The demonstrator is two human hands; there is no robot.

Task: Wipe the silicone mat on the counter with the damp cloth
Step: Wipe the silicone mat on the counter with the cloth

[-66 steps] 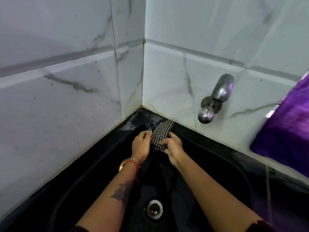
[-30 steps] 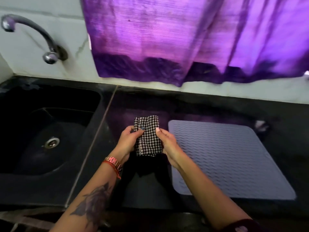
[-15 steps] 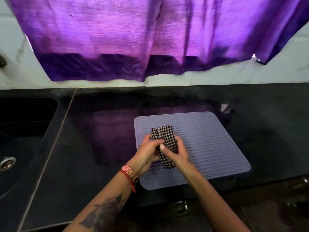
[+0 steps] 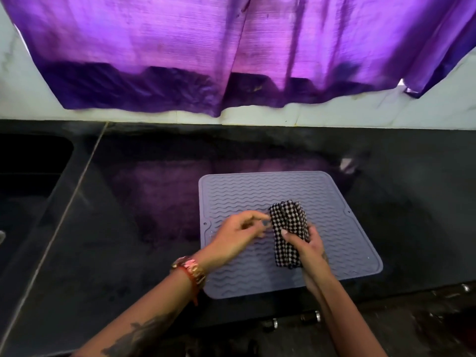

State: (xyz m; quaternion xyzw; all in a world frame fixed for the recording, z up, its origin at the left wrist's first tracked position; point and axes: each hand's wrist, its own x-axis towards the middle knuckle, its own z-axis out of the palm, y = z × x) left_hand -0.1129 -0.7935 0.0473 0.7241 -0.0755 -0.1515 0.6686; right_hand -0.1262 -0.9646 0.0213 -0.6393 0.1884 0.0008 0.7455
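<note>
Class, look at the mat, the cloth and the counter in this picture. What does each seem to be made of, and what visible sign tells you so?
Mat: likely silicone or soft rubber, matte grey-lilac, with moulded wavy ridges and rounded corners.
Cloth: woven fabric, black-and-white check, folded and creased in the right hand.
Counter: probably polished dark stone, glossy, since it mirrors the purple curtain.

We see the grey silicone mat (image 4: 257,191), ridged with wavy lines, lying flat on the black counter (image 4: 128,228). Above its middle we find the black-and-white checked cloth (image 4: 288,228), folded into a long bundle.
</note>
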